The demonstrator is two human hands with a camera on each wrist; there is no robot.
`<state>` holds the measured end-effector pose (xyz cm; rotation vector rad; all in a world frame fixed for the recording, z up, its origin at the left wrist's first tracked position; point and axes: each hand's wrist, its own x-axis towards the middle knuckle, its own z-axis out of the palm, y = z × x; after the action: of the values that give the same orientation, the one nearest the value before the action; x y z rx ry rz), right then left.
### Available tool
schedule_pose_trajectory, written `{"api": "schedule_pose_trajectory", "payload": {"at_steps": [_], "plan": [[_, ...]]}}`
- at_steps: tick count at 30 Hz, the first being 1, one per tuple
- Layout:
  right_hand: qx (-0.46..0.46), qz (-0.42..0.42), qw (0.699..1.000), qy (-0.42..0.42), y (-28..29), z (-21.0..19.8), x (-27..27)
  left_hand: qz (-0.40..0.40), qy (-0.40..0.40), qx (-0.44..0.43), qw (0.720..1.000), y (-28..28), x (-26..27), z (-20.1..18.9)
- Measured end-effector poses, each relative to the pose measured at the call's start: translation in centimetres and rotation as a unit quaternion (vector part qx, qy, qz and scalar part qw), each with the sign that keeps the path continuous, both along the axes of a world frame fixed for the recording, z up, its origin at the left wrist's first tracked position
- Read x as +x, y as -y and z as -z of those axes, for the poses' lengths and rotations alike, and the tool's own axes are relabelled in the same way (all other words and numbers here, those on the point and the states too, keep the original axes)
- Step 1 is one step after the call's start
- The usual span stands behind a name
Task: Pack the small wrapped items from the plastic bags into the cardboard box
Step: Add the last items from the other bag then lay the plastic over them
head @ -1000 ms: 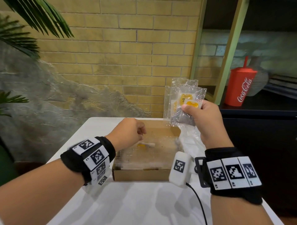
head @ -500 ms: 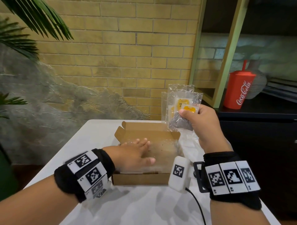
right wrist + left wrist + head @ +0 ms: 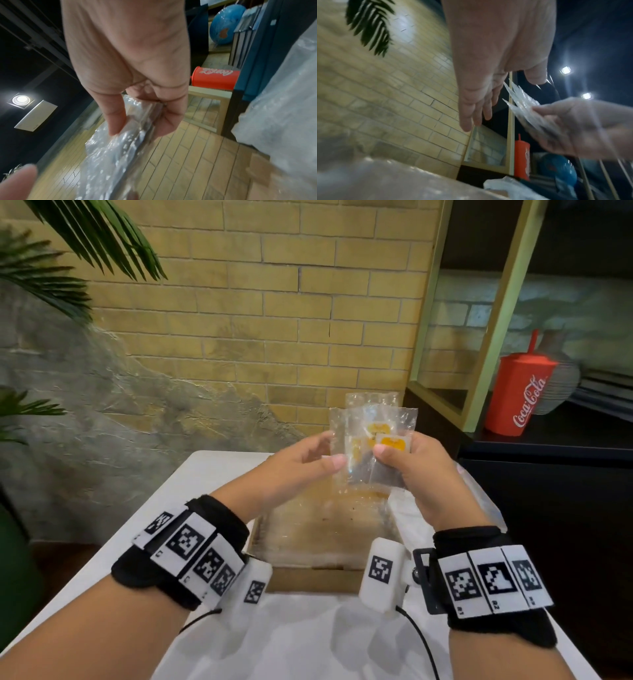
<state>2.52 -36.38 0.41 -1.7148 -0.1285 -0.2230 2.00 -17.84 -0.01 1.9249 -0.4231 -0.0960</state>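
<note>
My right hand [image 3: 394,460] pinches a fanned stack of clear plastic packets [image 3: 373,440] with yellow labels, held upright above the far end of the cardboard box [image 3: 308,578]. In the right wrist view the thumb and curled fingers of the right hand [image 3: 142,121] clamp the packets [image 3: 116,155]. My left hand [image 3: 329,453] is raised at the stack's left edge, fingers straight and thumb out. The left wrist view shows the left hand [image 3: 503,100] with its fingers apart from the packets [image 3: 523,106]. Flat clear packets line the inside of the box.
The box stands on a white table [image 3: 308,645] against a brick wall. Crumpled clear plastic [image 3: 479,498] lies to the right of the box. A red Coca-Cola cup [image 3: 520,395] stands on a dark shelf at the right. Palm leaves hang at the upper left.
My left hand has lifted off the packets in the box and risen to the left edge of the stack. My right hand has brought the stack slightly lower and toward the middle.
</note>
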Motion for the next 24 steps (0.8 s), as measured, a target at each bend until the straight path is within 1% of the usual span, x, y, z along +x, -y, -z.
{"api": "schedule_pose_trajectory", "payload": {"at_steps": [2,5,7,9,12,15,17,19,20,22,24], "plan": [[0.024,-0.055,0.998,-0.014,-0.9,0.1,-0.2,0.016,-0.031,-0.085,0.996,0.7,-0.3,0.0],[0.041,-0.092,0.995,-0.014,-2.1,0.5,-0.3,0.037,-0.067,-0.175,0.982,1.5,-0.7,0.4],[0.048,-0.077,0.996,0.009,-2.7,0.6,-0.3,0.023,-0.062,-0.203,0.977,1.6,-0.7,0.8],[0.021,-0.037,0.998,0.042,-2.9,0.8,-0.3,0.000,-0.061,-0.221,0.973,1.5,-0.5,1.0],[-0.018,-0.001,0.999,0.050,-3.1,1.1,0.0,-0.017,-0.049,-0.230,0.972,1.1,-0.2,1.6],[-0.043,-0.012,0.998,0.044,-3.2,1.2,0.0,-0.044,-0.023,-0.220,0.974,0.7,-0.2,2.0],[-0.059,-0.022,0.997,0.054,-3.3,1.3,-0.1,-0.073,0.002,-0.193,0.979,0.3,0.0,2.2],[-0.049,-0.018,0.997,0.063,-3.5,1.3,-0.1,-0.094,0.022,-0.159,0.982,0.1,0.0,2.1],[-0.038,-0.014,0.997,0.066,-3.5,1.3,-0.2,-0.099,0.020,-0.153,0.983,0.0,-0.1,1.8],[-0.016,0.004,0.998,0.068,-3.4,1.2,-0.1,-0.097,-0.002,-0.164,0.982,-0.3,-0.4,1.4],[-0.007,0.036,0.997,0.070,-3.0,1.1,0.1,-0.105,-0.001,-0.164,0.981,-0.9,-0.4,1.0]]}}
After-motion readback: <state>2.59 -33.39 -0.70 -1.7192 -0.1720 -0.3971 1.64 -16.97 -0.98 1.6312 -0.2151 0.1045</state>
